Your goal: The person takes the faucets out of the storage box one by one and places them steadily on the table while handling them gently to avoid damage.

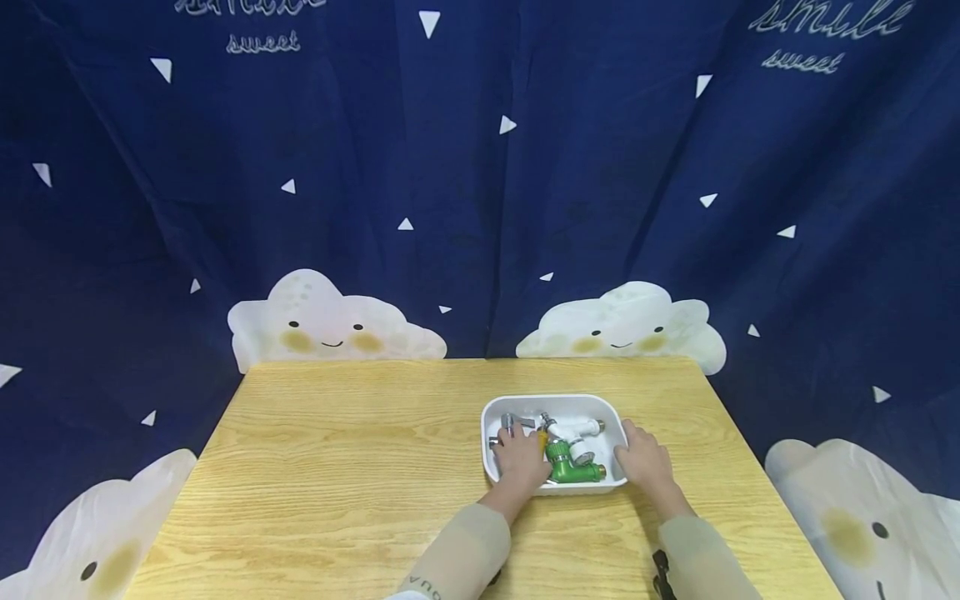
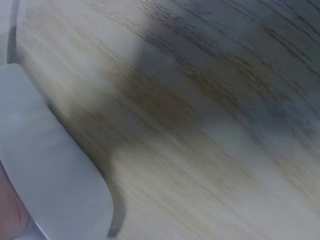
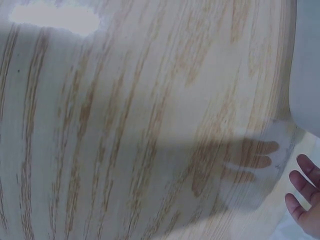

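In the head view a white plastic tray (image 1: 555, 402) holds several plumbing fittings. My left hand (image 1: 522, 457) reaches in over its near left side, fingers bent down round a chrome tap (image 1: 508, 422) that is partly hidden beneath them. A green valve (image 1: 577, 472) lies on the right of that hand, with a white valve (image 1: 576, 432) behind it and a small yellow piece (image 1: 542, 439) close to the fingers. On the right, my right hand (image 1: 645, 457) rests at the tray's right rim. Its fingers (image 3: 303, 182) look loosely extended below the tray wall in the right wrist view.
A light wooden table (image 1: 345, 450) extends left of the tray and on toward its back edge. Behind hangs a dark blue curtain (image 1: 465, 183) with clouds and small white triangles. The left wrist view shows the tray's outer wall over the wood.
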